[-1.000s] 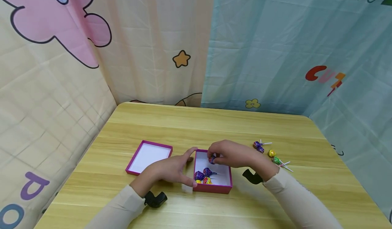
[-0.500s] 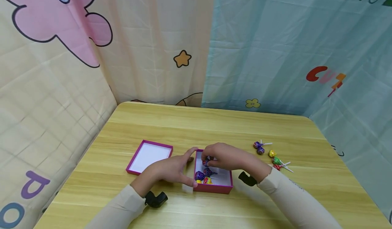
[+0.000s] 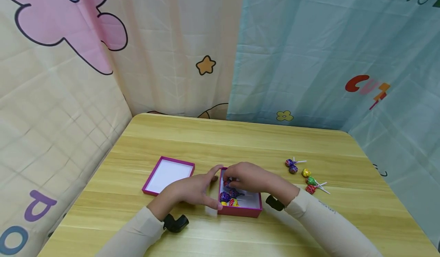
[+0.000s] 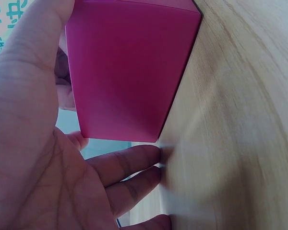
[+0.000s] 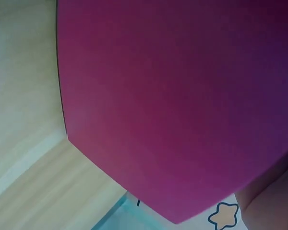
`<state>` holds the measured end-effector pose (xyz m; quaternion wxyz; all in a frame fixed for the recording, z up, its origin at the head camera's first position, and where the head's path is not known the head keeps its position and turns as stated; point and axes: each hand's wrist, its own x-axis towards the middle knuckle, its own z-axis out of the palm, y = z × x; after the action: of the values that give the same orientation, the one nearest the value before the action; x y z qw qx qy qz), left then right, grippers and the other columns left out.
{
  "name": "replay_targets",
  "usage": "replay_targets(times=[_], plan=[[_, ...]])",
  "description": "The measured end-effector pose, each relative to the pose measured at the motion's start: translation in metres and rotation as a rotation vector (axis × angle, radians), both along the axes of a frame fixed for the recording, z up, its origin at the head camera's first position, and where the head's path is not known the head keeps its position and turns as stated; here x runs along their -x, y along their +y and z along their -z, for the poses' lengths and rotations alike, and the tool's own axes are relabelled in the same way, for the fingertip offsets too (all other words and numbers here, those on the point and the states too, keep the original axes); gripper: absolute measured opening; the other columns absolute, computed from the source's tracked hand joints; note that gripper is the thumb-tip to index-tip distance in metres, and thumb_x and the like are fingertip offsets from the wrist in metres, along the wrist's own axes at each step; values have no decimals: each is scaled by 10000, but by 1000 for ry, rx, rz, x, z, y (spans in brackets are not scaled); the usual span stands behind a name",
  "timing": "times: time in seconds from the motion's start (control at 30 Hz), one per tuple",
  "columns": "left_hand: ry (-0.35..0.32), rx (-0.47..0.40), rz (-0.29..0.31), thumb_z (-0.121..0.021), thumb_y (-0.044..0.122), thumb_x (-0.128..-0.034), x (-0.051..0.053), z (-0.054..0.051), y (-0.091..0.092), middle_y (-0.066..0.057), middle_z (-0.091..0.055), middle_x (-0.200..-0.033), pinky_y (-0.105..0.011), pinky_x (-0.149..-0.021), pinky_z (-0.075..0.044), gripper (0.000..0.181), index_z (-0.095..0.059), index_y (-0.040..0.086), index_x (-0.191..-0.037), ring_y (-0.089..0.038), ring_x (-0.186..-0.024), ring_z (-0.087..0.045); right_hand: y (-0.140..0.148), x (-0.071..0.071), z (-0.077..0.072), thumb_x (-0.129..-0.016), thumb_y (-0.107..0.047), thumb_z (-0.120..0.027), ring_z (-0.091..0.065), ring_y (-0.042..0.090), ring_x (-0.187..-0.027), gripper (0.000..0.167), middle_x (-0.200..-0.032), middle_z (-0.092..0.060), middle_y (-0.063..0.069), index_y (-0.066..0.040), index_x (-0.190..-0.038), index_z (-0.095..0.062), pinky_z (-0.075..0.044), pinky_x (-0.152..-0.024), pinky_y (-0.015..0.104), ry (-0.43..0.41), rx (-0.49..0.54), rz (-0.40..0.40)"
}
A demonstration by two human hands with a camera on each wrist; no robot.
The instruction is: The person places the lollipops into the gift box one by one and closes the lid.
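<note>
A magenta box (image 3: 240, 211) with a white inside stands on the table, several wrapped lollipops (image 3: 225, 197) at its left end. Along its left side my left hand (image 3: 196, 188) holds it, thumb at the near corner and index finger at the far one. The left wrist view shows the box's side wall (image 4: 129, 72) with the other fingers below it, near the tabletop. My right hand (image 3: 249, 176) reaches inside and pinches a purple lollipop (image 3: 227, 183), partly hidden by the fingers. Its stick is out of sight. The right wrist view is mostly box wall (image 5: 173, 110).
Left of the box lies its lid (image 3: 170, 176), white inside up. To the right are two purple lollipops (image 3: 293, 169), a yellow one (image 3: 306, 172), a green one (image 3: 311, 180) and a red one (image 3: 311, 189). Curtains (image 3: 288, 58) hang behind the wooden table (image 3: 213, 134).
My right hand has moved left inside the box with the purple lollipop, toward the left wall. The red lollipop on the table has come into view. My left hand stays in place.
</note>
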<state>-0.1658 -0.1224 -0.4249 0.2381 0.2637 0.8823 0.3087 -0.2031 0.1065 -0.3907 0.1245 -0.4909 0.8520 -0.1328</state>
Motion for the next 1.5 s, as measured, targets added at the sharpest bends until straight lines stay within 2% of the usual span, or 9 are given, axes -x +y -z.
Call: replay_targets(times=[0.37,0.63,0.87,1.5], plan=[[-5,-4,2,-747,656,-766,0,-1,0,-102,-392,-1545,-448,-1138,-294,1181,-18,248,-1601,-195,-1402,-363,-4,-2,4,-943,-164,-703,-542,40,-758,71,-877,-626,-117,-153,-1013,-709,-501,-765,243,12,-14,37],[4,2,7,-739,658,-773,1,-1,-1,-99,-397,-1542,-449,-1134,-301,1173,-15,250,-1601,-195,-1400,-369,-8,-2,11,-941,-193,-710,-559,30,-763,96,-900,-659,-113,-169,-1032,-727,-520,-809,267,33,-34,84],[0,-6,2,-742,659,-768,0,-1,-1,-108,-407,-1535,-446,-1128,-312,1183,-15,241,-1602,-199,-1391,-383,-11,-5,14,-926,-183,-726,-525,68,-694,34,-801,-599,-134,-173,-937,-695,-480,-701,252,47,-37,109],[-1,-7,-2,-746,661,-763,0,1,0,-108,-408,-1534,-442,-1123,-321,1184,-24,241,-1602,-186,-1376,-403,-11,-4,21,-925,-166,-723,-539,64,-703,36,-806,-612,-129,-167,-955,-702,-493,-715,252,14,-21,130]])
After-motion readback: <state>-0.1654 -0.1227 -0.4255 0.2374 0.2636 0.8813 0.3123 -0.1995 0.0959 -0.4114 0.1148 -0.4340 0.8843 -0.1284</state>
